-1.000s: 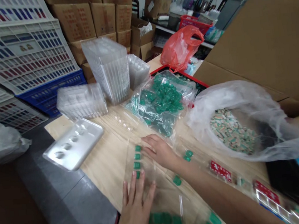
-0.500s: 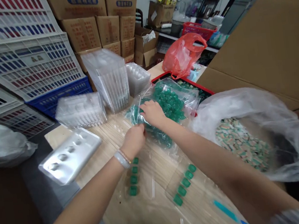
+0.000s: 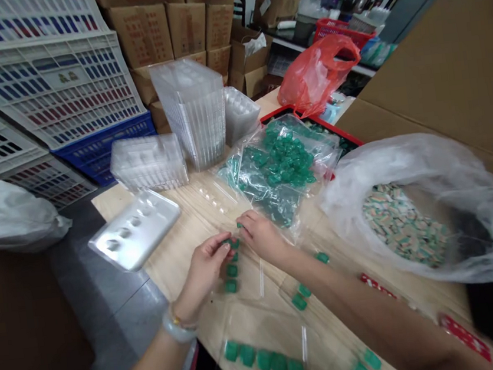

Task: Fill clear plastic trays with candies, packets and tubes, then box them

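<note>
My left hand [image 3: 202, 267] is closed, thumb and fingers pinched at a small green block [image 3: 234, 244] at the top of a short column. Below it in that column are more green blocks [image 3: 232, 270], apparently in a clear plastic tray [image 3: 251, 282]. Just to the right, my right hand [image 3: 259, 237] pinches another green block [image 3: 239, 225] between thumb and fingers. Nearer the front, a row of green blocks [image 3: 263, 360] sits in another clear tray. Beyond the hands lies a clear bag [image 3: 279, 202] with a heap of green blocks [image 3: 290, 155] on it.
Stacked clear trays [image 3: 192, 117] stand at the back left, with a shiny tray [image 3: 138, 230] on the table's left edge. A white bag [image 3: 403, 152] of small striped pieces is at right, beside a cardboard flap [image 3: 438, 68]. A red bag [image 3: 318, 76] rests behind.
Both hands have come back from the bag of green blocks toward the column in front, now with a green block in the right fingers. The view has shifted, showing more of the near row.
</note>
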`<state>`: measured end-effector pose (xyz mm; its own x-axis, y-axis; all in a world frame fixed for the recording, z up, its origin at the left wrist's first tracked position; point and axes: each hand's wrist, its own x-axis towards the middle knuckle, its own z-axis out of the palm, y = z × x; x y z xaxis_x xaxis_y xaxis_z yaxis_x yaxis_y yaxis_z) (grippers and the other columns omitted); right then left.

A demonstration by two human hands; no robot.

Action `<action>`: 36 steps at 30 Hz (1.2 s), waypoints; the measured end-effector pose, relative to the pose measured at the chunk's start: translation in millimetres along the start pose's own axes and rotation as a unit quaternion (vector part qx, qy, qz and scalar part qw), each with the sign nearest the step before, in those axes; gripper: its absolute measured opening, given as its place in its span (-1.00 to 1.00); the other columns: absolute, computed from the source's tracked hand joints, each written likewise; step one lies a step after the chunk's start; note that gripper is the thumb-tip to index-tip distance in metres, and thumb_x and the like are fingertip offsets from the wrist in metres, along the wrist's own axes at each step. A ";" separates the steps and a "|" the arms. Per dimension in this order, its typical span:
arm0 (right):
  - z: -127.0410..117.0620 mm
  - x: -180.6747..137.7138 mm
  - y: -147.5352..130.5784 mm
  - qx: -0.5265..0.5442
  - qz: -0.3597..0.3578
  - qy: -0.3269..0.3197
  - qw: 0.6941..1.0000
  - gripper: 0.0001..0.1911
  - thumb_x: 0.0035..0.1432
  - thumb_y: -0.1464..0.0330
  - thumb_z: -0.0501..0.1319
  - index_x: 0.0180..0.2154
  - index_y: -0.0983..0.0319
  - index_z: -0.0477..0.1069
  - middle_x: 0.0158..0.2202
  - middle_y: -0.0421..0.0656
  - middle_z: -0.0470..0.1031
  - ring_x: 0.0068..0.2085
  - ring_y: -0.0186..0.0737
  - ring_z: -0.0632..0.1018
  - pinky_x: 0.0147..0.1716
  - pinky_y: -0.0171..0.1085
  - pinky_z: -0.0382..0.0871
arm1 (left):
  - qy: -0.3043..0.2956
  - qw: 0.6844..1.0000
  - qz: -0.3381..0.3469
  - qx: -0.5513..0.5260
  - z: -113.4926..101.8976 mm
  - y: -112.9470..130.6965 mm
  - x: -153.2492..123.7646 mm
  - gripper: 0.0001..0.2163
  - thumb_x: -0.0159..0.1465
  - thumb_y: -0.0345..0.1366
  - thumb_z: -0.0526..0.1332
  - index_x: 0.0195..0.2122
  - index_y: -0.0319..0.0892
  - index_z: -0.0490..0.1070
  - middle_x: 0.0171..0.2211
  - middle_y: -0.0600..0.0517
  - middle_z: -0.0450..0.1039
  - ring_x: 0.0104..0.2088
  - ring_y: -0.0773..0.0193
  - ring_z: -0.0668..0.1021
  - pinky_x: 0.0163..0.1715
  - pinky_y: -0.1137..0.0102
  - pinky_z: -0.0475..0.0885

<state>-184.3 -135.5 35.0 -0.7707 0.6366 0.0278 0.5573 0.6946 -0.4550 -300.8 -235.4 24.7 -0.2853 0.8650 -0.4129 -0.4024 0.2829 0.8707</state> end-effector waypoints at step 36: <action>-11.2 -9.8 -6.8 0.120 -0.096 0.048 0.987 -0.81 0.08 0.49 0.05 -0.23 0.27 0.35 -0.32 -0.10 0.38 -0.27 -0.29 0.43 -0.28 -0.30 0.33 | -0.012 0.999 0.023 -0.039 1.2 2.6 -0.4 -0.69 0.00 -0.38 0.22 -0.18 -0.26 0.40 -0.23 -0.04 0.47 -0.25 0.27 0.48 -0.16 0.36 0.34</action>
<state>-177.1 -142.7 47.8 -0.8159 0.5374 0.2135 0.3051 0.7138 -0.6304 -300.6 -234.5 27.5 -0.2845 0.8866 -0.3648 -0.4557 0.2098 0.8650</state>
